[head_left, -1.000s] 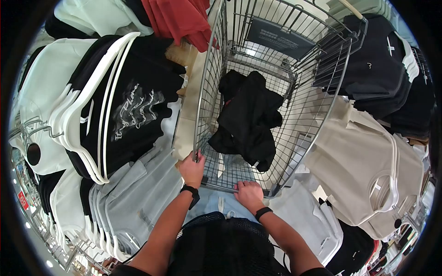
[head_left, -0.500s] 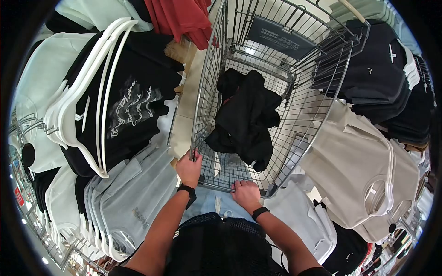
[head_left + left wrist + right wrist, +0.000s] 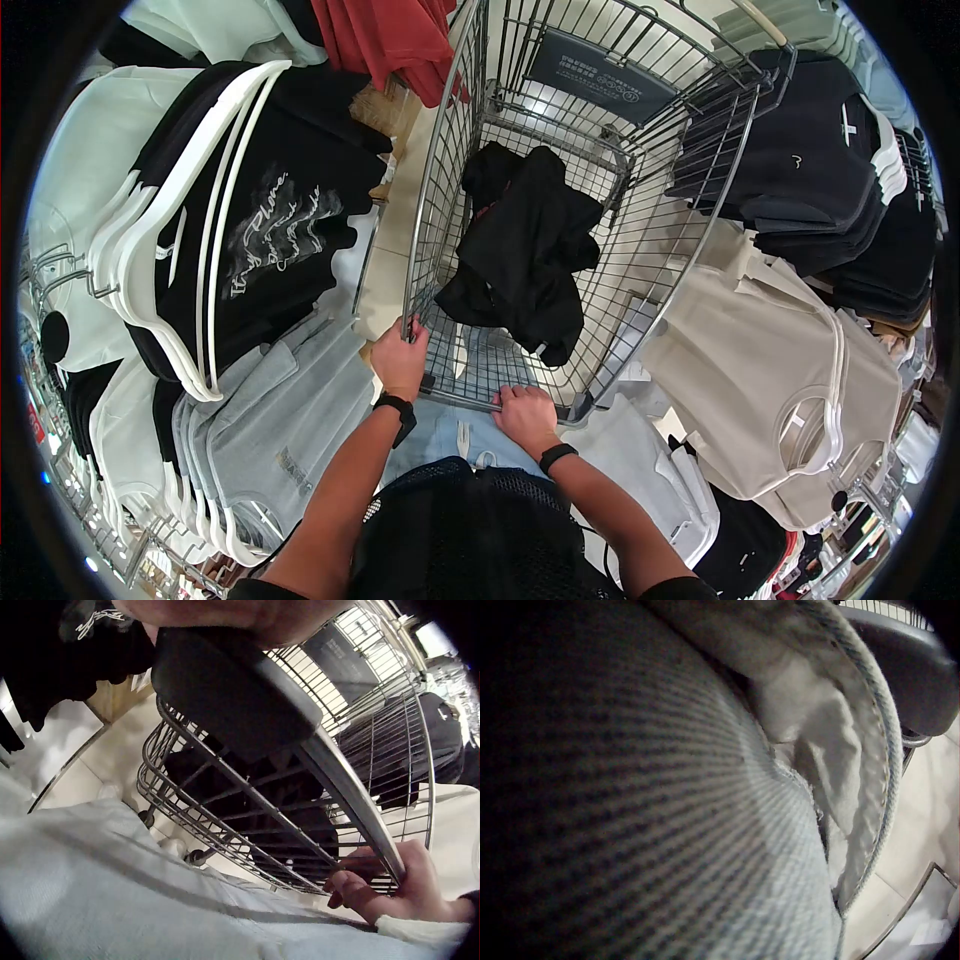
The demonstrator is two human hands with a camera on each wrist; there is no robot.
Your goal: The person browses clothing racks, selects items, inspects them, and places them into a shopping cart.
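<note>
Grey metal in the head view: a shopping cart (image 3: 602,78) directly ahead, lengthwise away from the body, with black clothes (image 3: 530,240) heaped inside. Gripped at the near left corner by the left hand (image 3: 401,358), at the near end by the right hand (image 3: 526,413) – both touching, neither nearer. In the left wrist view, right fingers (image 3: 358,897) curled round the rail (image 3: 358,802). In the right wrist view, mostly close-up denim (image 3: 667,787) – no hand visible.

Gripping forward and down

Extending left arm (image 3: 335,490) and right arm (image 3: 610,490) with forearms bare. Gripping with left hand (image 3: 400,358), set farther forward. Gripping also with right hand (image 3: 526,415), nearer the body, back upward, fingers (image 3: 516,393) curled.
</note>
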